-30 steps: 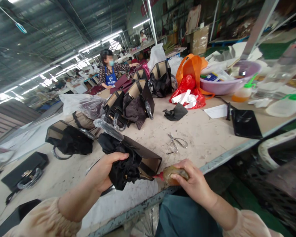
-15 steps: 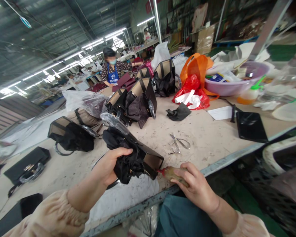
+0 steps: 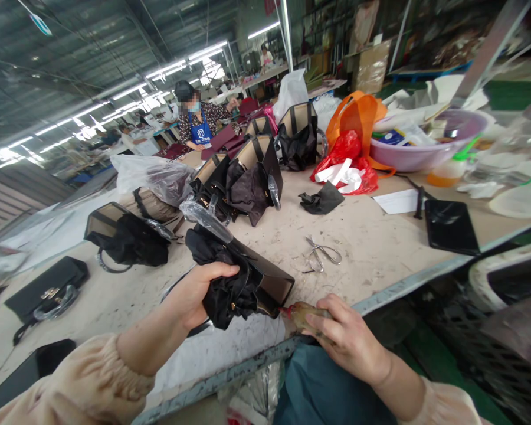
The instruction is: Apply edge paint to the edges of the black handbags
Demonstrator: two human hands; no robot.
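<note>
My left hand (image 3: 203, 293) grips a black handbag (image 3: 265, 268) by its bunched black lining, thumb on top. The bag is tilted, its beige inner panel facing right, and clear plastic wraps its handle. In my right hand (image 3: 343, 333) is a yellowish-brown squeeze bottle (image 3: 307, 317), fingers wrapped round it. Its red tip is at the bag's lower right corner; I cannot tell whether it touches. Scissors (image 3: 321, 255) lie on the table just beyond the bottle.
Several black handbags (image 3: 128, 239) stand across the table (image 3: 367, 254). A dark cloth scrap (image 3: 321, 199), red plastic bag (image 3: 354, 165), purple basin (image 3: 425, 154) and black tablet-like slab (image 3: 451, 227) lie toward the back right. A co-worker (image 3: 199, 121) is across the table.
The bottle's red tip has shifted slightly left and down along the bag's corner. My left hand keeps its hold on the handbag. The co-worker's raised arm has moved.
</note>
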